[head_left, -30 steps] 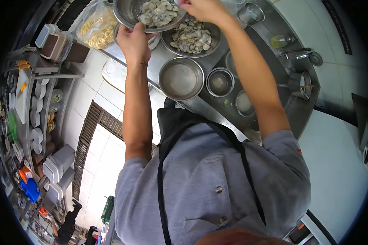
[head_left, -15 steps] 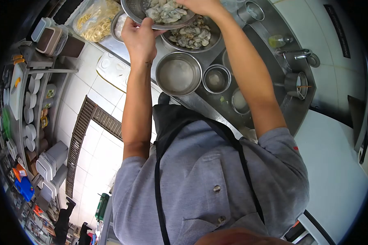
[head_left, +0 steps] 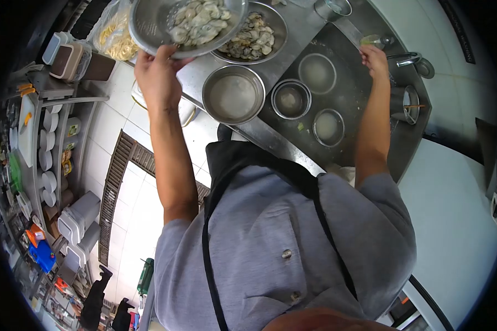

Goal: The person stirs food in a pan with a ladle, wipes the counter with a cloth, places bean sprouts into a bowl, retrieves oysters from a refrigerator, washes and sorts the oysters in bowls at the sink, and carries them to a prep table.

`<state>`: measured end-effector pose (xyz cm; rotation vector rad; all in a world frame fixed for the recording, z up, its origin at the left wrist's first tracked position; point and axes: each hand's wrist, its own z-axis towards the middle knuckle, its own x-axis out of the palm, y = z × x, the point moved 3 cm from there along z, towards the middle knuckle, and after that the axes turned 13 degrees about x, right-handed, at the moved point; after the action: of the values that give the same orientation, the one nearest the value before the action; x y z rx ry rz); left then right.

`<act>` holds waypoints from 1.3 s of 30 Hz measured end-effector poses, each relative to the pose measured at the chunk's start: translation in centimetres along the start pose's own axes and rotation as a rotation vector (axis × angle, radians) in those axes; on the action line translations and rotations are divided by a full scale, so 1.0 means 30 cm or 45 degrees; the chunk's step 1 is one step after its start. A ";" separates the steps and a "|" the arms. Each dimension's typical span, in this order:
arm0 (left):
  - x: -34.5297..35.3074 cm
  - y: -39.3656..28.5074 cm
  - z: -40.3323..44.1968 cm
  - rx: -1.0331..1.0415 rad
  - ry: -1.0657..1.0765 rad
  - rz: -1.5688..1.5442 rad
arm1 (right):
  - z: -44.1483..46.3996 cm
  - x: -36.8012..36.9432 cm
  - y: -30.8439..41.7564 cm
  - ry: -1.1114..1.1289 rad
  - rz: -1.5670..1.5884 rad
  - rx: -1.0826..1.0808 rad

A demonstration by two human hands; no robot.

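Note:
My left hand [head_left: 159, 74] grips the rim of a metal colander [head_left: 143, 34], tilted and raised at the top left of the view. Shucked oysters [head_left: 200, 23] lie in it. Just right of the colander, partly behind it, a metal bowl [head_left: 284, 33] holds more oysters [head_left: 254, 39]. My right hand [head_left: 375, 59] is over the sink's far right side, beside the faucet [head_left: 411, 59] and just below a clear bottle [head_left: 373, 40]. Its fingers are curled together; whether something is between them is hidden.
A metal pot of cloudy liquid [head_left: 233, 95] stands near the counter's front edge. In the sink [head_left: 353, 105] sit nested bowls [head_left: 291, 99] and round dishes [head_left: 317, 73]. A pot [head_left: 406, 105] stands at its right. A plastic bag [head_left: 116, 33] lies top left; shelves [head_left: 61, 102] line the left.
My right hand has left the colander's contents and moved right to the faucet side. My left hand has shifted the colander left and slightly down, uncovering more of the oyster bowl and sink.

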<state>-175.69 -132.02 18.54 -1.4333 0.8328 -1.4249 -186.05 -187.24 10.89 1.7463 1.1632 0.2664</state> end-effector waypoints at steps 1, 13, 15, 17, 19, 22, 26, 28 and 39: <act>-0.031 -0.004 -0.015 -0.001 -0.017 0.008 | 0.054 -0.095 -0.055 -0.101 0.102 0.083; -0.482 -0.088 -0.517 -0.080 -0.393 0.225 | 0.415 -0.390 -0.258 0.426 1.019 -0.135; -0.471 -0.088 -0.610 -0.076 -0.483 0.177 | 0.428 -0.347 -0.218 0.499 0.655 -0.160; -0.537 -0.058 -0.687 -0.134 -0.592 0.202 | 0.358 -0.316 -0.188 0.331 0.639 -0.058; -0.572 -0.050 -0.749 -0.191 -0.583 0.189 | 0.287 -0.293 -0.200 -0.043 0.561 -0.018; -0.629 -0.056 -0.839 -0.238 -0.522 0.216 | 0.280 -0.334 -0.217 -1.131 -0.965 -0.192; -0.507 -0.127 -0.901 -0.182 -0.658 0.160 | 0.327 -0.348 -0.231 -1.069 -1.145 -0.579; -0.535 -0.132 -0.931 -0.147 -0.747 0.187 | 0.336 -0.376 -0.257 -0.948 -0.904 -0.562; -0.669 -0.114 -0.979 -0.201 -0.661 0.193 | 0.204 -0.228 -0.343 -0.925 -2.034 -0.302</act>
<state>-207.11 -116.45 11.71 -1.7168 0.7075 -0.8279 -191.72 -195.78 1.66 0.2410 1.4710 -1.0429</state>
